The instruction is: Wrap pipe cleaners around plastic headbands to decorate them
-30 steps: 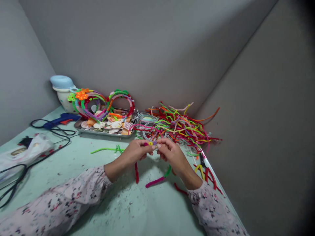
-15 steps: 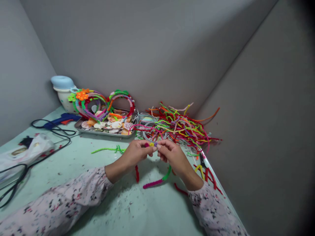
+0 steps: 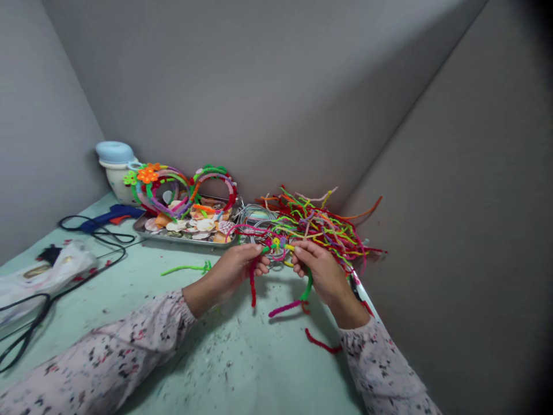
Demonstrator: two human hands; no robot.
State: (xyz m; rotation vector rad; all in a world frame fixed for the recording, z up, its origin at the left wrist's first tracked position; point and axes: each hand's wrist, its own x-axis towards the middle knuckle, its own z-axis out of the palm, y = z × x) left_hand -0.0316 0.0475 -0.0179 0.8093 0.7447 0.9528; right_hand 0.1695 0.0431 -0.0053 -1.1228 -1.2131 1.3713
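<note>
Between my hands stretches a band wrapped in coloured pipe cleaners (image 3: pixel 277 245), with green, yellow and purple parts. My left hand (image 3: pixel 237 270) pinches its left part between thumb and fingers, and a red end hangs below that hand. My right hand (image 3: pixel 322 274) is closed on the yellow part at the other side. A green and magenta end curves down beneath the right hand; how it joins the rest is hidden by the fingers. On the table below lies a short red pipe cleaner (image 3: pixel 322 342).
A metal tray (image 3: pixel 185 241) of shells stands at the back, with several wrapped headbands (image 3: pixel 216 170) on it. Right of it is a heap of loose pipe cleaners (image 3: pixel 319 222). At left are a blue glue gun (image 3: pixel 101 218), black cord (image 3: pixel 48 297), plastic bag (image 3: pixel 73 262) and lidded container (image 3: pixel 116 167).
My hands have moved apart, showing more of the band between them. The hanging red and magenta ends have shifted right and slightly up. The view has tilted a little.
</note>
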